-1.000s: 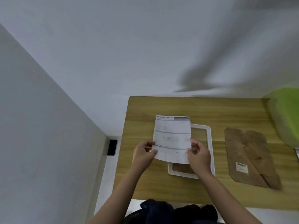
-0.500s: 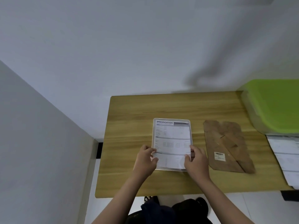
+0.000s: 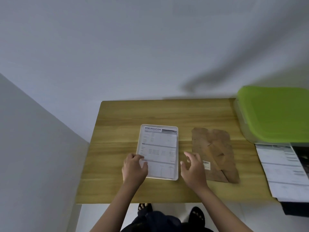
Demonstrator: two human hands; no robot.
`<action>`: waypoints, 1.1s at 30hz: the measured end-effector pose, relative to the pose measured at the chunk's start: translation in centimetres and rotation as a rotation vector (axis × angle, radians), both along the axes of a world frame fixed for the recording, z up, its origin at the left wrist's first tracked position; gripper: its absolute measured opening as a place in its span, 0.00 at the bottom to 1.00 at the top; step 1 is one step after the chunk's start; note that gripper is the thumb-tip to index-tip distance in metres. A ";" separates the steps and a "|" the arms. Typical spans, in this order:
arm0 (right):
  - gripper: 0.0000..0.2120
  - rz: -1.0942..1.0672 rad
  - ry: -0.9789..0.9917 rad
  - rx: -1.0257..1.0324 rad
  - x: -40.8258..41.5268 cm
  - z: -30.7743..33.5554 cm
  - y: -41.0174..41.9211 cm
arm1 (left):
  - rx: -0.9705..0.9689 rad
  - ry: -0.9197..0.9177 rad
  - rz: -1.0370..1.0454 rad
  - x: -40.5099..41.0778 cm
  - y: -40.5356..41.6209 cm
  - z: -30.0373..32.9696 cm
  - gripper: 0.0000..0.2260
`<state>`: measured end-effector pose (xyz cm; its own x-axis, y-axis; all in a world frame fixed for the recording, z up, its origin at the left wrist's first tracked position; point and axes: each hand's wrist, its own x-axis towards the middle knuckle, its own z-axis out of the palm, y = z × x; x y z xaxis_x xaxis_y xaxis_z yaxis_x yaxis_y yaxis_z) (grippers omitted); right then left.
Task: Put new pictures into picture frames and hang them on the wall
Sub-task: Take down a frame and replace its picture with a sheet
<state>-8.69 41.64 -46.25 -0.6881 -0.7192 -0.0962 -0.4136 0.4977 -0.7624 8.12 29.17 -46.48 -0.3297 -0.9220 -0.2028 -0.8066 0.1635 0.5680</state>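
We stand at a wooden table (image 3: 167,114) with a pale, streaked grain, pushed into a corner where two plain grey-white walls (image 3: 117,47) meet. A white floor shows below its near edge.

At the middle of the table lies a white picture frame (image 3: 177,164), flat, with a printed sheet (image 3: 160,148) set inside its rim. The sheet's heading reads "SPECIFICATION"; the smaller rows of print beneath are too blurred for us to read.

Our left hand (image 3: 134,168) rests on the frame's near left corner, fingers curled over the sheet's edge and pressing it down. Our right hand (image 3: 194,166) hovers just right of the frame, fingers spread and loose, gripping nothing.

Right of that hand lies a brown backing board (image 3: 215,151), flat, carrying a small white barcode label (image 3: 206,164) whose text we cannot make out. At the far right stands a clear box with a green lid (image 3: 274,114), and in front of it a stack of printed papers (image 3: 282,169), their writing unreadable.
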 end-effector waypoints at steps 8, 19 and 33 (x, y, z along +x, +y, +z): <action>0.17 -0.157 0.105 0.017 -7.9 -0.2 6.4 | 0.037 0.233 -0.060 -9.7 6.6 1.8 0.12; 0.26 -0.130 -0.079 0.295 -12.9 -1.1 11.0 | 0.274 -0.001 -0.074 -17.3 11.3 0.7 0.17; 0.22 -0.241 -0.300 -0.025 -10.9 1.2 7.8 | 0.297 0.260 -0.023 -12.6 6.3 2.6 0.16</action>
<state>-19.58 49.43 -45.03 -0.7816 -0.5450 -0.3034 -0.0440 0.5333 -0.8448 -4.46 35.45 -43.88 -0.4251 -0.8277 -0.3664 -0.6275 -0.0223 0.7783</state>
